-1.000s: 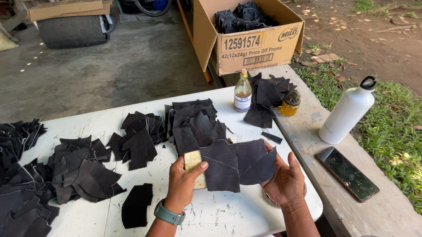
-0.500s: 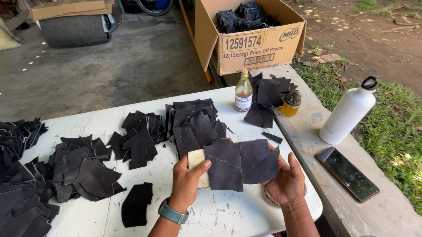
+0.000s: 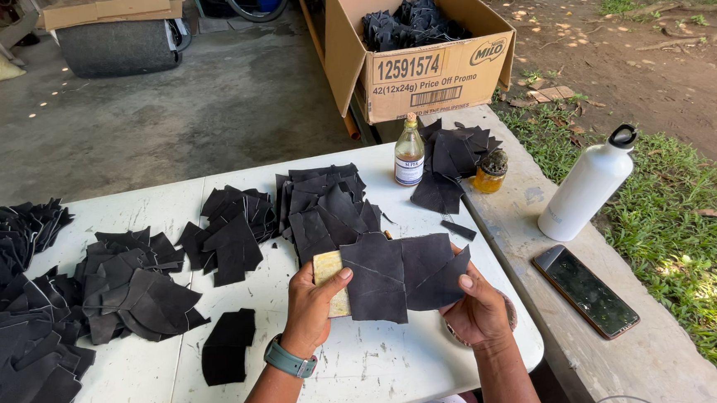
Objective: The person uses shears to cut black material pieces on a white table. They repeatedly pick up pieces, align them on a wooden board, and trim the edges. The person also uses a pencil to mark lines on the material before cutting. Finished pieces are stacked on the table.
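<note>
Left hand (image 3: 313,300) pinches black leather pieces (image 3: 404,275) against a tan block (image 3: 330,281) | right hand (image 3: 475,310) grips their right edge | held just above white table (image 3: 381,369) | leather piles (image 3: 325,208) behind

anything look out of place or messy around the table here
Nothing is spilled or broken. Oddest is the smartphone, lying askew near the edge of the concrete ledge beside the white bottle. The black leather pieces sit in loose piles on the white table.
</note>
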